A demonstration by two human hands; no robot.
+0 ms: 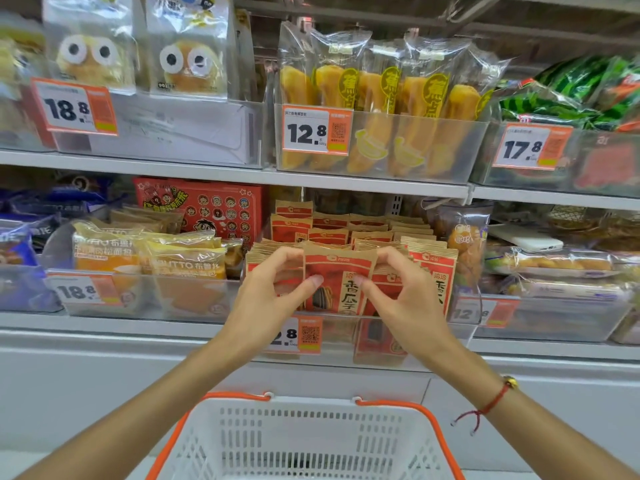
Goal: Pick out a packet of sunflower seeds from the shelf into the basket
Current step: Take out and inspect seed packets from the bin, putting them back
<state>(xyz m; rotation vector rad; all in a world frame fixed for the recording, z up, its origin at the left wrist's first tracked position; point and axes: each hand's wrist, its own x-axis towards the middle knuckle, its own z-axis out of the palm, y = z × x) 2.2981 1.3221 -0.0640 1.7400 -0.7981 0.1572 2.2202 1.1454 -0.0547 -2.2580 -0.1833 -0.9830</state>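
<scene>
Seed packet [337, 284] is the red and kraft one at the front of the clear bin [408, 344] on the lower shelf [104, 323], and you've got it from both sides. It's upright, raised a little above the packets [367, 233] stacked in rows behind it, bottom edge at the bin's front rim. Your left hand [268, 292] pinches its left edge, thumb on the front face and fingers curled over the top corner. Your right hand [403, 296] does the same on the right edge, thumb on the front, fingers hooked over the top. So both hands are closed on that one packet, not wide at all.

A red cord [491, 401] sits on your right wrist. Price tag [301, 336] on the bin's front is partly hidden behind your left wrist. Right below your arms, at the bottom edge of the view, is the white basket [304, 441] with orange handles [412, 407], well apart from the packet. Upper shelf [207, 171] has the banana-ish yellow packs [377, 98] in their own bin.
</scene>
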